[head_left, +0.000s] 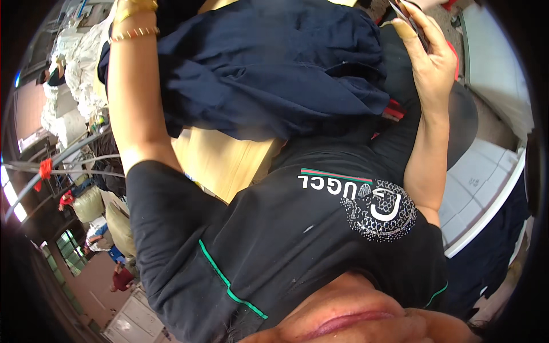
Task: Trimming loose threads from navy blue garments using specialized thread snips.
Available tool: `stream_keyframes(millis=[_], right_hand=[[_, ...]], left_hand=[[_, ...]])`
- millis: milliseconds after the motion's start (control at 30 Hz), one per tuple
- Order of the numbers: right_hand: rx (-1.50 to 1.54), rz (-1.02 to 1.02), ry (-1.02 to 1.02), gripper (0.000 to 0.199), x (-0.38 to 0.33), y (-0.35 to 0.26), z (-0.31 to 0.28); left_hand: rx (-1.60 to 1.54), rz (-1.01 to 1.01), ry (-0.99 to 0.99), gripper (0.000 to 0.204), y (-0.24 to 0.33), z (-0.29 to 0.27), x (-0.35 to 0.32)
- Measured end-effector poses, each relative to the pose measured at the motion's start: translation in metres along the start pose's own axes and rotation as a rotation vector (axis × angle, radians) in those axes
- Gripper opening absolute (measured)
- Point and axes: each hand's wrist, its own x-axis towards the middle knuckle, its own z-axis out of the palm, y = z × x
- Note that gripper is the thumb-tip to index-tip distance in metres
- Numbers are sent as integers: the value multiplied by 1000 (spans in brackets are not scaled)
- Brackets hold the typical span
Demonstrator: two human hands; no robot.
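Dark navy cloth (274, 68), bunched and folded, lies in front of me across a pale wooden tabletop (220, 154) and hangs over its near edge. At the top left, my left hand (134, 7) is cut off by the picture's edge beside the cloth. A yellow covering shows there above a bracelet, and the fingers are out of sight. To the right of the cloth, my right hand (432, 48) is raised and closed on a thin dark tool with a narrow, shiny blade (398, 9). Its exact kind is unclear. A yellow cover sits on the thumb.
White cloth heaps (86, 74) and metal rails (68, 151) stand at the left. Farther off are stuffed sacks (117, 226) and a person in dark red (122, 278). On my right are a white-edged surface with pale tiles (477, 183) and a pale panel (494, 63).
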Motion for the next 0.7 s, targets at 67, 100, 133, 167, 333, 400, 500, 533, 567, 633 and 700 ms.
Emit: stream_keyframes(millis=[67, 100, 133, 167, 333, 400, 500, 533, 567, 633, 700], right_hand=[[259, 197, 55, 31, 1, -16, 10], [295, 223, 51, 31, 5, -15, 16], [330, 216, 34, 31, 11, -18, 22], [273, 252, 66, 31, 9, -14, 10], [294, 294, 49, 31, 8, -17, 9], [330, 286, 54, 31, 6, -18, 9], [338, 267, 42, 32, 4, -27, 5], [310, 260, 27, 32, 2, -31, 3], [312, 261, 32, 32, 1, -34, 1], [311, 275, 15, 32, -2, -37, -4], [318, 266, 21, 32, -3, -35, -7]], left_hand=[[-55, -71, -404, 27, 65, 30, -92], [-68, -190, -574, 17, 100, 39, -139], [160, -70, -674, 12, 86, 25, -153], [372, 304, -801, 14, 122, 60, -190], [641, 394, -1191, 26, 137, 99, -243], [649, 510, -1183, 23, 131, 106, -249], [741, 610, -1185, 15, 126, 113, -255], [677, 612, -1153, 12, 116, 112, -255], [614, 615, -1121, 10, 112, 110, -254], [493, 535, -1060, 5, 108, 101, -253], [531, 536, -1070, 15, 129, 97, -258]])
